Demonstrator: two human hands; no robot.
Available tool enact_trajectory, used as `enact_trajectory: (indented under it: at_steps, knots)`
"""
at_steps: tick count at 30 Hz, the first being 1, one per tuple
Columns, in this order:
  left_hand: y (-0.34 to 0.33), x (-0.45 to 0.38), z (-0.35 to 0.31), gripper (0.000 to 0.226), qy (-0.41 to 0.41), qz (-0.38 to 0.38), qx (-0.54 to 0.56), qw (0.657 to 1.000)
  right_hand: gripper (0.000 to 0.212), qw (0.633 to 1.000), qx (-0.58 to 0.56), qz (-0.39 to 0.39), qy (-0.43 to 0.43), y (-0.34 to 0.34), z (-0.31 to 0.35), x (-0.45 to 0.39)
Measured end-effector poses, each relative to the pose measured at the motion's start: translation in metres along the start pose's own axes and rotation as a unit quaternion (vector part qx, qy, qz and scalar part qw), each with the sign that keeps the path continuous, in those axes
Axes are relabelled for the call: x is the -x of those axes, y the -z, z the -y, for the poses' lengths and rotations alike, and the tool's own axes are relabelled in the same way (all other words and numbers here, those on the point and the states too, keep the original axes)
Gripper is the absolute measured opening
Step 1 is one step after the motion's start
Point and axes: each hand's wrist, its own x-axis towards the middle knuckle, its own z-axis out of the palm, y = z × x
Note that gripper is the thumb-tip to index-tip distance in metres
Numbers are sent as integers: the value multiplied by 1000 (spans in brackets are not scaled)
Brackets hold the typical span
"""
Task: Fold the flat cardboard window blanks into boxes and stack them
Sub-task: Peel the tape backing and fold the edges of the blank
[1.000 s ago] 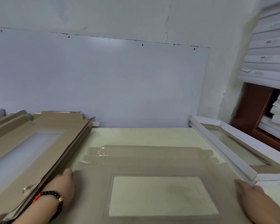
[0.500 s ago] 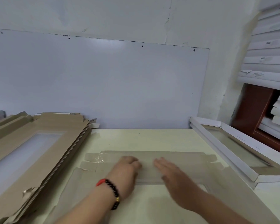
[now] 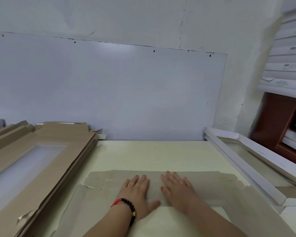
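Note:
A flat grey-brown cardboard window blank (image 3: pixel 210 185) lies on the pale table (image 3: pixel 152 154) in front of me. Its clear window is mostly hidden under my forearms. My left hand (image 3: pixel 137 190), with a bead bracelet at the wrist, presses flat on the blank's far panel, fingers straight. My right hand (image 3: pixel 178 189) lies flat beside it on the same panel, a small gap between the two. A stack of flat brown window blanks (image 3: pixel 34 159) sits at the left. A folded white window box (image 3: pixel 256 163) rests at the right.
A white board (image 3: pixel 109 89) leans against the wall behind the table. White folded boxes (image 3: pixel 287 65) are piled on a brown shelf (image 3: pixel 277 122) at the far right. Bare table surface shows between the blank and the board.
Both hands went from the blank's outer side edges to its middle, then slid forward and flattened side by side on the far panel. The view tilted up slightly.

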Motion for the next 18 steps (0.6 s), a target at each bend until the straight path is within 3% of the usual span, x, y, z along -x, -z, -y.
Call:
enact_trajectory:
  at_steps: [7,13,18]
  knots:
    - [8,2,62,91,117,0,-25,993,58,994,11,-1,-112,9,-83,15]
    - [13,5,84,92,144,-7,-14,989,60,979,26,-18,-200,13,-147,51]
    - [15,8,97,94,166,-10,-15,986,58,974,19,-40,-223,13,-178,80]
